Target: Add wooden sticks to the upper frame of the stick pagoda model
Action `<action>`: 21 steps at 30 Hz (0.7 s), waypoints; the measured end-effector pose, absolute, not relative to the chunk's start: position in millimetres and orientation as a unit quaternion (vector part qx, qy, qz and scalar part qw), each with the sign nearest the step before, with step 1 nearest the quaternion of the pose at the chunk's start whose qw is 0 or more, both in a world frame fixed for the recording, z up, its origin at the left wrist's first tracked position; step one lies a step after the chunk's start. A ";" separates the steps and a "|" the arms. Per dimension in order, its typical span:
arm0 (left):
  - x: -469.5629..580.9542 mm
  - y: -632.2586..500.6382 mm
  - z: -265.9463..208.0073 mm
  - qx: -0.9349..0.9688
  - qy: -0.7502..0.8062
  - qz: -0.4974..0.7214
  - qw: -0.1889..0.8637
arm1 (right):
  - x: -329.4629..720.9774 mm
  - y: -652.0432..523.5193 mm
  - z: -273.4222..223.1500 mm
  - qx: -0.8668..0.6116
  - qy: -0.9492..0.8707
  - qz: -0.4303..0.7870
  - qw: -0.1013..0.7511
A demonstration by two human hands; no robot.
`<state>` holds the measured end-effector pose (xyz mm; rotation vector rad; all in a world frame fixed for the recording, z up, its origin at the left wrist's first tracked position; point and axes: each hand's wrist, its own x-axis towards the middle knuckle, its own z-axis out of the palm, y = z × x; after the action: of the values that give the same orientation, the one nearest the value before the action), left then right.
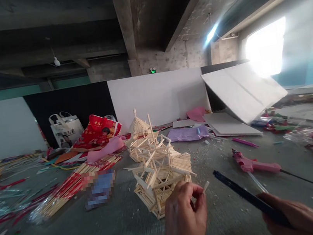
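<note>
We are pinching a short wooden stick (205,187) in our left hand (185,215), just in front of the stick model tower (161,175) standing on the grey floor (117,233). Our right hand (298,218) is closing around a dark flat blade tool (244,194), angling up-left. A pink glue gun (251,164) is lying just right of it. Bare floor is stretching open left of our hands, bundled sticks (72,187) edging it
</note>
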<state>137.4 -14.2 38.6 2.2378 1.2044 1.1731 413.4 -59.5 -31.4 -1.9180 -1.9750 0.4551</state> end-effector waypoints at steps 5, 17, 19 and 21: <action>92.5 6.2 76.8 0.844 0.401 0.356 -0.020 | 413.5 -19.7 -22.0 -0.699 -0.675 0.167 0.168; 96.6 53.5 136.3 0.942 0.309 0.114 -0.064 | 391.8 -7.3 18.1 -0.658 -0.665 0.300 0.187; 97.3 58.1 134.9 0.950 0.289 0.096 -0.064 | 401.2 -9.1 16.7 -0.655 -0.651 0.332 0.195; 97.9 63.0 134.4 0.955 0.275 0.084 -0.070 | 409.0 -10.9 14.6 -0.667 -0.631 0.338 0.208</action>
<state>97.9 63.0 134.4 3.1432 0.9055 0.2769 409.0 -10.9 14.6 -1.8562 -1.7559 0.9404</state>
